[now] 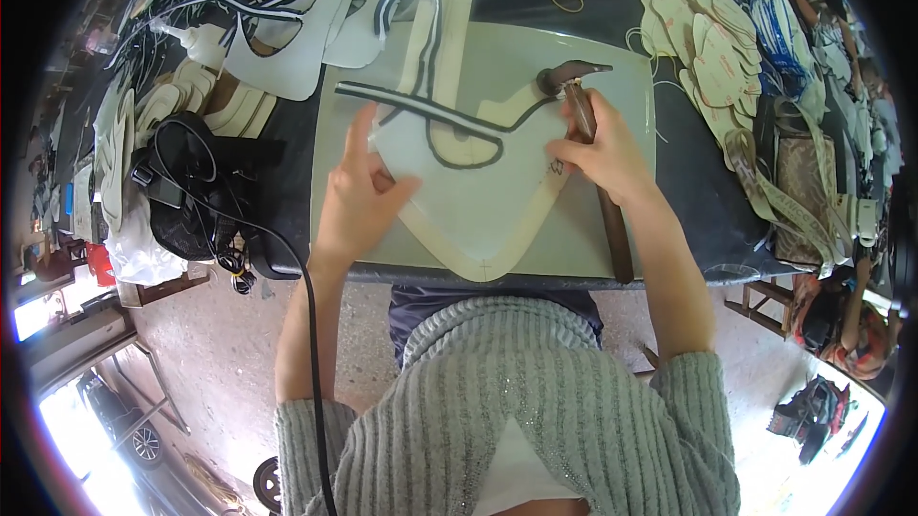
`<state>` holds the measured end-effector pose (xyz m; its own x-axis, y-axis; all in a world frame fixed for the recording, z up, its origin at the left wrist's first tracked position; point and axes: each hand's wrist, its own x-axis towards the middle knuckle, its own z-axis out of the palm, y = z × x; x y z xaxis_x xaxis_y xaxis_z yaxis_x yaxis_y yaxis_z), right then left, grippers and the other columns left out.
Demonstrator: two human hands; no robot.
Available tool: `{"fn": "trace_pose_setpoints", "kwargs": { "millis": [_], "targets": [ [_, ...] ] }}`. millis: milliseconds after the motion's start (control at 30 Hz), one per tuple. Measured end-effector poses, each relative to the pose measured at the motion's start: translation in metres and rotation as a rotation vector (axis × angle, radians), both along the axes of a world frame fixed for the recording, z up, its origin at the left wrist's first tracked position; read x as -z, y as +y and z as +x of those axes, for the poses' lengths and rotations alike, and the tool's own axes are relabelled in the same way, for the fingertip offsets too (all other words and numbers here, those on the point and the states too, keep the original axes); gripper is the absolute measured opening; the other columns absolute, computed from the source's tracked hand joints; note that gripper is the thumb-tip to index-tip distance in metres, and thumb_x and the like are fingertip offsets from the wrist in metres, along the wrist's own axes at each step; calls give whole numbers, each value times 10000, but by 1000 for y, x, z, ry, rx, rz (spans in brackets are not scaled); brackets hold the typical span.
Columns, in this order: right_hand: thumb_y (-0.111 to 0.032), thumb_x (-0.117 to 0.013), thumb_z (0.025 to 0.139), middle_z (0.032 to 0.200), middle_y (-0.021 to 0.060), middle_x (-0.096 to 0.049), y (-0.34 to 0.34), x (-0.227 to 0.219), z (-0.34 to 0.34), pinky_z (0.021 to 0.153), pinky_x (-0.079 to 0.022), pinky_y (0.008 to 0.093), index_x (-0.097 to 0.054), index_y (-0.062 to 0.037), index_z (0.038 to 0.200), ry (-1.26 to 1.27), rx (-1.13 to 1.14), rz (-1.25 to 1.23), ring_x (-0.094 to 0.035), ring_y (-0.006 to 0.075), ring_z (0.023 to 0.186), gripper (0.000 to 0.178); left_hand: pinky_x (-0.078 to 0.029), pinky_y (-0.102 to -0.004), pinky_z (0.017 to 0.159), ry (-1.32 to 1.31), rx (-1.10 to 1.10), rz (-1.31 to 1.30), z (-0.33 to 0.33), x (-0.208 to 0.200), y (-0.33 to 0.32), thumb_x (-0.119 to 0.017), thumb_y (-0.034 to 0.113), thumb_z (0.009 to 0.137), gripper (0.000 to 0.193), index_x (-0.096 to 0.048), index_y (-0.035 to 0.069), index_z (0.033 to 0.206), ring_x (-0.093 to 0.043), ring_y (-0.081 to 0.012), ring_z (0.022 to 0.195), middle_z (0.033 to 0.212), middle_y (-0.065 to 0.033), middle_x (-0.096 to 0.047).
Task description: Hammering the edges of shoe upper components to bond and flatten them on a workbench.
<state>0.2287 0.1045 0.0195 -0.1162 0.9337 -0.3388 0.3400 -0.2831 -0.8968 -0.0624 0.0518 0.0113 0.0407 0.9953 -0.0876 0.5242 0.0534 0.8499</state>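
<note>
A white V-shaped panel with a cream border [445, 246] lies on a grey-green cutting mat [622, 57] before me. My left hand [359, 191] rests at its left edge, open, index finger stretched forward and thumb spread over the panel. Across the panel runs a black-and-white trim strip [411, 102], with its thin dark end looping over the lower middle. My right hand [607, 153] is closed around the wooden handle of a hammer [579, 111], thumb against the panel's right edge. The hammer's dark head points right, beyond my fingers; my palm hides part of the handle.
Trim strips [239, 4] and white cut panels [277, 66] pile up at the far left. Cream pieces [703, 47] are stacked at the far right, beside patterned straps [765, 191]. A black cable [308, 325] hangs over the table's left front. A rubber band [567, 1] lies beyond the mat.
</note>
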Motion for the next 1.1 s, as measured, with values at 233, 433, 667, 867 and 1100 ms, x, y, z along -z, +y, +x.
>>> {"fn": "trace_pose_setpoints", "kwargs": {
  "millis": [233, 433, 667, 867, 1100],
  "targets": [
    [39, -713, 745, 728, 46, -544, -1, 1, -2, 527, -455, 289, -515, 2, 1072, -62, -12, 52, -585, 138, 556, 384, -491, -285, 569, 147, -2, 102, 11, -5, -6, -714, 14, 782, 851, -266, 30, 1506, -614, -179, 557, 627, -82, -591],
    [38, -691, 750, 712, 59, -550, -2, -1, -3, 547, -466, 296, -510, 19, 1084, -66, 0, 50, -595, 147, 556, 380, -469, -261, 552, 144, -10, 128, 13, -4, -7, -712, 5, 797, 841, -266, 35, 1509, -563, -129, 522, 596, -57, -550],
    [9, -689, 754, 723, 66, -561, -2, -3, -3, 572, -475, 310, -512, 21, 1098, -103, -22, 44, -612, 154, 564, 387, -550, -385, 711, 293, -62, 125, 24, -12, -16, -716, 26, 789, 888, -225, 15, 1529, -694, -300, 809, 1007, -194, -657],
    [-1, -689, 761, 718, 59, -558, -1, -6, -3, 573, -479, 306, -508, 9, 1112, -126, -18, 26, -625, 154, 577, 395, -383, -477, 1106, 416, 69, 617, 54, -8, -30, -739, 27, 787, 749, -405, 1, 1457, -434, -406, 1355, 1421, -272, -478],
    [-37, -718, 793, 693, 36, -544, -2, -1, 0, 521, -450, 285, -506, -2, 1088, -93, -25, 75, -589, 131, 540, 365, -323, -496, 1148, 519, 465, 403, 82, 12, -53, -643, 221, 892, 587, -470, 1, 1408, -405, -350, 1394, 1477, -181, -455]
  ]
}}
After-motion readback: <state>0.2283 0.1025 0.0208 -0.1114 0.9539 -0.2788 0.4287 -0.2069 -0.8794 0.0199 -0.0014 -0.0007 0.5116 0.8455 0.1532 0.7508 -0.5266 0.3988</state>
